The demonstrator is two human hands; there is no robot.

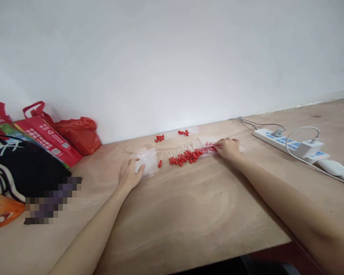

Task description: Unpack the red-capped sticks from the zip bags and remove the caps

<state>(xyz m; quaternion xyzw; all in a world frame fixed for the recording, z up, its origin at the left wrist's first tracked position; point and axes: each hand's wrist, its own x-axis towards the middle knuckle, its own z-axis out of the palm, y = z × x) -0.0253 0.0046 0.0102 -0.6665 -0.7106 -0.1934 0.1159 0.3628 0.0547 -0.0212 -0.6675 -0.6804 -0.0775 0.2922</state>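
Observation:
A row of thin pale sticks with red tips [185,155] lies on the wooden table [189,206] near the wall. My left hand [129,173] rests on a small pile of clear plastic bags [146,160], fingers curled on its near edge. My right hand [228,148] is at the right end of the row, its fingers closed on a clear bag holding red-tipped sticks [210,148]. One single stick [160,160] lies apart beside the bag pile. Two small clusters of red pieces [159,138] [184,132] lie further back by more clear bags.
Red shopping bags [46,137] and a red plastic bag [78,133] stand at the left against the wall, with a black-and-white bag [20,172] in front. A white power strip [289,144] with a plugged charger and cables lies at the right. The table's front edge runs bottom right.

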